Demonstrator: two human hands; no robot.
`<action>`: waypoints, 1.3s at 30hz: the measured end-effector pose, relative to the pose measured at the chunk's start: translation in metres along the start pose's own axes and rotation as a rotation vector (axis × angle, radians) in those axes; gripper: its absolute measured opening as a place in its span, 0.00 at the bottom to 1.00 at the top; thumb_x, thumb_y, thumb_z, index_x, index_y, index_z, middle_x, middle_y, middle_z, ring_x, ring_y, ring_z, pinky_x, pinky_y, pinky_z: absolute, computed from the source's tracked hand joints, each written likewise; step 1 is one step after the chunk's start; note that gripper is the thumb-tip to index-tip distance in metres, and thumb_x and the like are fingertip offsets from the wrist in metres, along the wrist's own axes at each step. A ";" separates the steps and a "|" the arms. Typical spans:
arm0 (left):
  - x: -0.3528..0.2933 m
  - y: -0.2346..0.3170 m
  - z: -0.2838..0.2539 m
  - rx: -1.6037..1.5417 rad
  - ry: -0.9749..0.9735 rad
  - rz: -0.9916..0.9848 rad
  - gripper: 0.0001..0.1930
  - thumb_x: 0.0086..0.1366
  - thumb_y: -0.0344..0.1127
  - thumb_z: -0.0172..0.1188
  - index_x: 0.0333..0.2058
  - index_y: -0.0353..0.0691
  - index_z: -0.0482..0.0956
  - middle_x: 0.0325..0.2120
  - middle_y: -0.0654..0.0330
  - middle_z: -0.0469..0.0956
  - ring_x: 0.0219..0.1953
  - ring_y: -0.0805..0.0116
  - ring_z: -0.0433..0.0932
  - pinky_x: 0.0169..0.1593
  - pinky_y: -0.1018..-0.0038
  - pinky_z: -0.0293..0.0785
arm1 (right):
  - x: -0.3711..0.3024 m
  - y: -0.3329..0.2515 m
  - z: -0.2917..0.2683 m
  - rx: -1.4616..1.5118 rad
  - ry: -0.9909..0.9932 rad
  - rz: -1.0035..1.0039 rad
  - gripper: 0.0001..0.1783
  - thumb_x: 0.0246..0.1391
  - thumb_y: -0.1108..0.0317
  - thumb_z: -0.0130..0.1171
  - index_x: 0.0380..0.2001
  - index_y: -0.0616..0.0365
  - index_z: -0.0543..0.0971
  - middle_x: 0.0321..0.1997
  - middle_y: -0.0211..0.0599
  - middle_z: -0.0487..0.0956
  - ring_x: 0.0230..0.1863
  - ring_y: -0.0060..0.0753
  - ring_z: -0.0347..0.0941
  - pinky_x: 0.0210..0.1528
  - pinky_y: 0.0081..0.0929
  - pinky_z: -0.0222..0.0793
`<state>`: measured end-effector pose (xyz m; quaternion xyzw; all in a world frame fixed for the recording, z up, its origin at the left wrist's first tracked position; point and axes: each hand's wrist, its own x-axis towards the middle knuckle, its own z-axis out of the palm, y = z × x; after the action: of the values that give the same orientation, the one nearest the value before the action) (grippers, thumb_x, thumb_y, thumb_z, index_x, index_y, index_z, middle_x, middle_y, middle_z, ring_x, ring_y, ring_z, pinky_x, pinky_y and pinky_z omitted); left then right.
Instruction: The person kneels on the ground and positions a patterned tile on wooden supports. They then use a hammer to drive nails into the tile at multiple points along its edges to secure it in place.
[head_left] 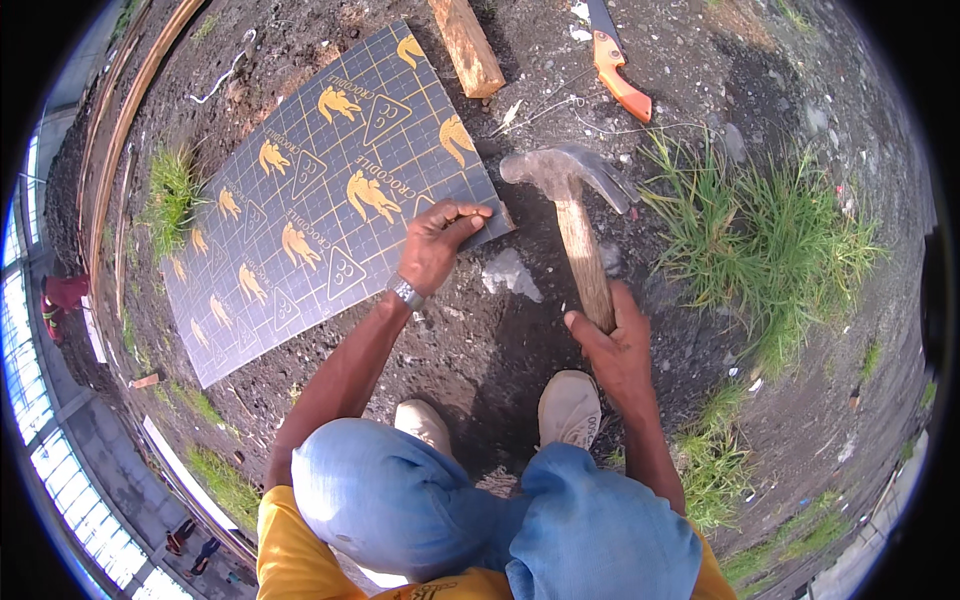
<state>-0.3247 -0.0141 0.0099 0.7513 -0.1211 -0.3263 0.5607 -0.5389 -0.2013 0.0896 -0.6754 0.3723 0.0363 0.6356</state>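
A dark grey board (330,150) with yellow animal prints and a white grid lies on the ground to the left, tilted across the view. Over its near right corner, my left hand (432,245) is closed in a pinch, thumb against forefinger. Whatever is between those fingertips is too small to make out. My right hand (622,350) grips a claw hammer (580,235) low on its wooden handle. The steel head is raised just right of the board's corner, its claw pointing right.
A wooden block (468,48) lies beyond the board, and a handsaw (620,80) with an orange handle lies right of it. Grass clumps (765,250) grow at the right. Long timber strips (125,120) lie at the far left. My shoes (570,408) are close below the hammer.
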 end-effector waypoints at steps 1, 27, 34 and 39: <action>0.000 0.000 0.000 0.015 -0.001 0.010 0.08 0.70 0.30 0.66 0.45 0.42 0.91 0.38 0.65 0.84 0.42 0.74 0.80 0.50 0.73 0.76 | 0.001 -0.006 0.001 -0.039 -0.005 0.013 0.17 0.57 0.67 0.68 0.47 0.61 0.77 0.26 0.36 0.76 0.28 0.24 0.68 0.32 0.32 0.68; 0.002 -0.016 0.007 0.062 0.085 0.172 0.05 0.65 0.31 0.71 0.38 0.38 0.89 0.32 0.59 0.84 0.37 0.64 0.82 0.44 0.66 0.76 | -0.024 -0.027 0.015 -0.524 0.042 -0.106 0.18 0.59 0.64 0.65 0.51 0.56 0.78 0.37 0.53 0.84 0.35 0.58 0.83 0.40 0.44 0.77; 0.001 -0.013 0.005 0.074 0.068 0.163 0.06 0.66 0.31 0.70 0.41 0.42 0.90 0.34 0.59 0.85 0.39 0.65 0.84 0.45 0.67 0.78 | -0.019 -0.028 0.017 -0.599 0.026 0.044 0.19 0.59 0.61 0.66 0.51 0.56 0.78 0.36 0.54 0.84 0.35 0.58 0.84 0.40 0.44 0.77; 0.001 -0.012 0.006 0.045 0.061 0.140 0.05 0.66 0.31 0.69 0.40 0.42 0.90 0.36 0.59 0.85 0.40 0.65 0.84 0.47 0.68 0.79 | -0.027 -0.024 0.019 -0.514 0.129 -0.149 0.18 0.59 0.61 0.65 0.50 0.55 0.78 0.34 0.53 0.84 0.33 0.59 0.83 0.38 0.46 0.76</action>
<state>-0.3300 -0.0157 -0.0026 0.7630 -0.1634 -0.2607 0.5685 -0.5376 -0.1742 0.1201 -0.8409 0.3397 0.0396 0.4195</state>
